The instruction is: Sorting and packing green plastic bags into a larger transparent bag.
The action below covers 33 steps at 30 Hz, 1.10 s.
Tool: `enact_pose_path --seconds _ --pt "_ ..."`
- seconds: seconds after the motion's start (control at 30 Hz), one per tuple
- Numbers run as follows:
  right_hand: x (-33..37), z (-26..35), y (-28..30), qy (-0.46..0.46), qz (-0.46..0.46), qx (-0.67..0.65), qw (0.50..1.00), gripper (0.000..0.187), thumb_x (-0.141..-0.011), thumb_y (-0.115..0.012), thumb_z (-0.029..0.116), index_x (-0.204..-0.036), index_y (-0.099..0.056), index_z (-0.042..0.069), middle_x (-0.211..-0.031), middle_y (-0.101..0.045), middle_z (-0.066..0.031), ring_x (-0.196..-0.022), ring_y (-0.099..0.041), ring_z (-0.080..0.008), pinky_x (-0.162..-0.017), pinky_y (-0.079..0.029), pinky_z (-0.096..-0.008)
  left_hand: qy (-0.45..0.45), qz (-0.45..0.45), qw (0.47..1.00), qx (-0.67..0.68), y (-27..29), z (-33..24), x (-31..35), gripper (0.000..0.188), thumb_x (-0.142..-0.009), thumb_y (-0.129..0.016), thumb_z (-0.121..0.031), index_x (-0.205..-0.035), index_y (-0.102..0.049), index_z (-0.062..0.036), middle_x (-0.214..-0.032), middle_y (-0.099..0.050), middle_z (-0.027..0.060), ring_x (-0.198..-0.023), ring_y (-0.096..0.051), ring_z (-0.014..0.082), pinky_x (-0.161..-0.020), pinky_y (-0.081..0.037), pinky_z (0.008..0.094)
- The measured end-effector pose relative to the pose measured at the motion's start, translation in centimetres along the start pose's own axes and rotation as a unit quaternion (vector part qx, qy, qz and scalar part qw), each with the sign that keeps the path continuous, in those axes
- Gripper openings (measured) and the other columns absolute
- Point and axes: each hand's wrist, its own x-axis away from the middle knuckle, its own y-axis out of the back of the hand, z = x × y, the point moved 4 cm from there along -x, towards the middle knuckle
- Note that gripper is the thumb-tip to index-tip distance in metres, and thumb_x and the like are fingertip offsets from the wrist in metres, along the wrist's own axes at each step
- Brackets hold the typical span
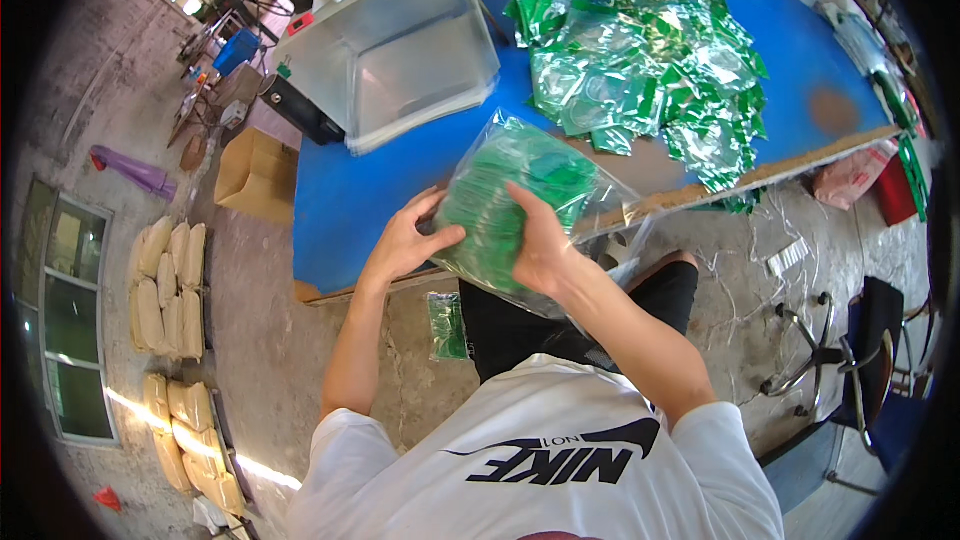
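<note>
Between my two hands is a clear plastic bag (515, 195) packed with green contents, tilted over the table's near edge. My left hand (405, 240) grips its left side, thumb on the front and fingers partly hidden behind it. My right hand (545, 245) is closed on its right side, thumb lying across the front. Loose clear plastic spreads out at the bag's right. Beyond it, a large heap of shiny green-and-clear packets (640, 60) covers part of the blue table (345, 215). On the floor below lies one flat green packet (447, 325).
Left of the heap sits a translucent, layered plastic stack or tray (415, 75), beside a black cylinder (300, 110). An open cardboard box (255, 175) stands off the table's left edge. Stacked tan sacks (168, 290) lie farther left. A wheeled chair (850, 350) stands at right.
</note>
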Motion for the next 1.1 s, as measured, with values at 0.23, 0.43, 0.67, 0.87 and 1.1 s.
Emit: enact_pose_path --seconds 0.23,0.43,0.67,0.87,1.1 --pt "-0.8 -0.6 0.3 0.07 -0.037 -0.038 0.996 0.049 -0.108 -0.034 0.044 -0.131 -0.055 0.006 -0.123 -0.063 -0.0126 -0.111 -0.062 -0.0282 -0.103 -0.048 -0.0502 0.001 -0.025 1.0 -0.014 -2.1 -1.4 -0.3 0.064 -0.086 -0.081 -0.032 -0.137 -0.059 -0.001 -0.124 -0.068 0.0163 -0.11 -0.065 0.0209 -0.092 -0.052 0.0367" --pt "3.4 4.6 5.1 -0.006 -0.05 0.571 0.819 0.047 -0.105 -0.048 0.043 -0.115 -0.062 -0.002 -0.093 -0.068 -0.0154 -0.081 -0.067 -0.0235 -0.073 -0.056 -0.0398 0.006 -0.061 0.995 -0.076 -1.8 -1.4 1.0 0.067 -0.087 -0.079 -0.038 -0.137 -0.058 0.002 -0.129 -0.066 0.021 -0.119 -0.064 0.0318 -0.1 -0.049 0.0395" --pt "4.8 11.2 9.4 0.326 -0.177 0.822 0.432 0.022 -0.089 -0.059 0.017 -0.098 -0.063 -0.003 -0.078 -0.066 -0.0221 -0.07 -0.067 -0.0379 -0.063 -0.055 -0.0473 0.028 0.045 0.979 0.196 -0.6 0.5 -5.9 0.097 -0.09 -0.076 -0.038 -0.158 -0.02 0.0019 -0.163 -0.025 0.0228 -0.152 -0.023 0.0306 -0.122 -0.023 0.04" --pt "-1.3 9.8 8.5 0.364 -0.227 0.741 0.517 0.035 -0.097 -0.052 0.03 -0.096 -0.065 -0.002 -0.089 -0.067 -0.0288 -0.089 -0.065 -0.0483 -0.081 -0.052 -0.0545 0.013 0.181 0.951 0.251 -1.9 0.1 -7.4 0.087 -0.093 -0.073 -0.028 -0.159 -0.023 -0.0023 -0.16 -0.032 0.0155 -0.147 -0.03 0.0262 -0.12 -0.024 0.0373" --pt "-5.1 12.6 9.0 0.324 -0.328 0.702 0.542 0.043 -0.099 -0.051 0.036 -0.098 -0.069 -0.003 -0.098 -0.069 -0.0297 -0.097 -0.065 -0.0491 -0.087 -0.05 -0.0553 -0.013 0.151 0.954 0.257 -4.2 -0.3 -9.1 0.085 -0.093 -0.072 -0.024 -0.158 -0.024 0.0007 -0.159 -0.035 0.0158 -0.147 -0.033 0.0255 -0.12 -0.024 0.036"
